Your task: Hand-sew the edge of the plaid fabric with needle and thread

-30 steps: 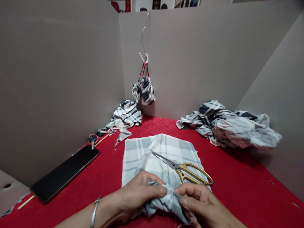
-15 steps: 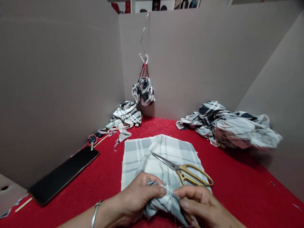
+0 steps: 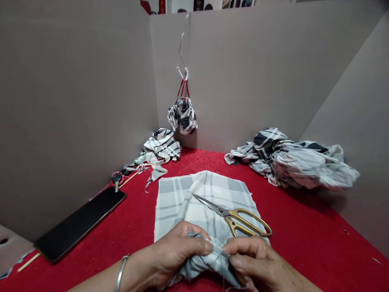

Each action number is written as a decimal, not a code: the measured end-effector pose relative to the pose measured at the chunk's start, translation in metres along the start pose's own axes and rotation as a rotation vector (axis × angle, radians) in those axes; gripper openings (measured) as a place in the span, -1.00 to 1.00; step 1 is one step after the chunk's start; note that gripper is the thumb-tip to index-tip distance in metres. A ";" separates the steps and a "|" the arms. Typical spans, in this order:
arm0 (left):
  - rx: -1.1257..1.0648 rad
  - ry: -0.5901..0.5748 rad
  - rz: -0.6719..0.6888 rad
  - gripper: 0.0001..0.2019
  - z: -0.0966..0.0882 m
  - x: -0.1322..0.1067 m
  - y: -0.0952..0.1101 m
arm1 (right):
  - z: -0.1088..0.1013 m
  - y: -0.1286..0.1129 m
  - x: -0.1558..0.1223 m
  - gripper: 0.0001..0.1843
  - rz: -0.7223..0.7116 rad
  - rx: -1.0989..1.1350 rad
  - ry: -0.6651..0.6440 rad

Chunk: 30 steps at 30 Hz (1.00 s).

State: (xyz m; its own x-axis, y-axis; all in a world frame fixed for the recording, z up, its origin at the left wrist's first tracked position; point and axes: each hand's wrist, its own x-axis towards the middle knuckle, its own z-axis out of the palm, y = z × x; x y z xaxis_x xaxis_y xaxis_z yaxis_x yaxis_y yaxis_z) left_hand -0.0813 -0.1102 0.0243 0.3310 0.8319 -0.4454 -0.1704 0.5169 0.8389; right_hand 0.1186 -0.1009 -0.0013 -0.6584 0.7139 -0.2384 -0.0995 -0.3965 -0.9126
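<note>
Between my two hands is a gathered piece of grey-and-white plaid cloth [image 3: 209, 263], bunched into small folds. My left hand [image 3: 179, 251] pinches its top edge between thumb and fingers; a silver bangle [image 3: 121, 272] circles that wrist. Close by, my right hand [image 3: 255, 259] pinches the cloth's other end, fingertips near the left thumb. A thin thread hangs below the folds by the right fingers; any needle is too small to make out. Just beyond the hands, gold-handled scissors [image 3: 232, 215] lie slightly spread on a flat plaid cloth piece [image 3: 173, 198].
A black phone [image 3: 82, 223], a key [image 3: 116, 178] and a thin wooden stick [image 3: 28, 261] lie along the left wall. Plaid scraps [image 3: 162, 144] sit at back left, a cloth heap [image 3: 298, 162] at right. A plaid pouch [image 3: 184, 115] hangs from a hook on the back wall.
The view has shifted very slightly. Both hands keep their grip on the gathered cloth, whose lower folds have moved a little to the left. The scissors stay put.
</note>
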 end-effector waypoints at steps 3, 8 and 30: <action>-0.005 -0.009 -0.011 -0.81 -0.001 0.000 0.000 | 0.003 -0.003 0.000 -0.62 -0.020 -0.015 -0.001; -0.028 -0.035 -0.027 -0.80 -0.001 0.001 -0.001 | 0.007 -0.001 0.000 -0.64 -0.056 -0.020 0.026; -0.079 -0.086 0.036 -0.79 0.002 0.003 -0.006 | 0.016 -0.010 0.000 -0.63 -0.198 0.006 0.035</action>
State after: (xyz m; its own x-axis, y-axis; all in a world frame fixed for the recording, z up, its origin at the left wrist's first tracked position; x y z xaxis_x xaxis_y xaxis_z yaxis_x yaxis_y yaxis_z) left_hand -0.0772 -0.1115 0.0192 0.4007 0.8319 -0.3838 -0.2553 0.5037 0.8253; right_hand 0.1077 -0.1067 0.0129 -0.5992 0.7979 -0.0658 -0.2294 -0.2499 -0.9407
